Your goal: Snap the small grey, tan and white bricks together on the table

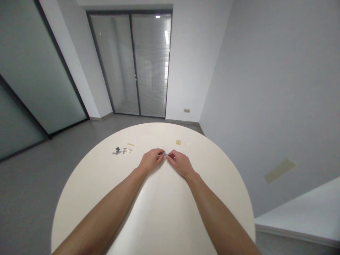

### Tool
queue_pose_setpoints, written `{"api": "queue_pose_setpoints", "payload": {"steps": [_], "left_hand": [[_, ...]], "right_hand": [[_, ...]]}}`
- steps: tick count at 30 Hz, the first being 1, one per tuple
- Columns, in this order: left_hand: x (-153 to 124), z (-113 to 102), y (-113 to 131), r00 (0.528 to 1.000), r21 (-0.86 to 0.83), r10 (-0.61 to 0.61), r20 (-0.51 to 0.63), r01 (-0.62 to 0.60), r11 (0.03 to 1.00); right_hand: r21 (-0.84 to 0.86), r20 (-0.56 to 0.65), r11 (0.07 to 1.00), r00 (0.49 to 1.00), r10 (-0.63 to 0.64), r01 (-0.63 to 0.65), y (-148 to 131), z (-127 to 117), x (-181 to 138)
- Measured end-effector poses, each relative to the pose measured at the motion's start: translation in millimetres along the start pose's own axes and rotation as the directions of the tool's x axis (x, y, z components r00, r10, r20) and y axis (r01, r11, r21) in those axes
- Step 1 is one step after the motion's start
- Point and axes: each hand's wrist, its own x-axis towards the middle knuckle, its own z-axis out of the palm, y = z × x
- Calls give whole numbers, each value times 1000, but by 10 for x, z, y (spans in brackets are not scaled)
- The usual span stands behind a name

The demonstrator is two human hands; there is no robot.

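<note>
Between my two hands, just above or on the white table, is a small grey-blue piece [165, 154], too small to make out its exact kind. My left hand [152, 160] pinches its left end between thumb and fingers. From the other side, the fingertips of my right hand [180, 162] close on its right end. Away to the left lies a loose group of small grey, dark and whitish pieces [117, 151]. A thin yellowish strip [130, 144] rests just behind that group.
The round white table [164, 212] spreads out under both forearms. A small yellow square [178, 142] lies beyond my right hand, with a faint pale or clear bit [188, 144] beside it. Past the table stand glass doors [132, 63] and a grey wall [276, 88] on the right.
</note>
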Motion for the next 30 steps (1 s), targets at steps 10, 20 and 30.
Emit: {"api": "queue_pose_setpoints", "payload": {"steps": [10,20,30], "left_hand": [[1,7,6,999,-22,35,4,-35,999],[0,11,17,998,-50,52,-19,-53,997],[2,25,3,997,-79,70,-30,-72,994]], "right_hand": [[88,-6,996,1000,-11,12,-37,-20,-13],[82,1,995,998,-63,63,-25,-21,-17],[88,2,994,997,-73,72,-2,11,-7]]}}
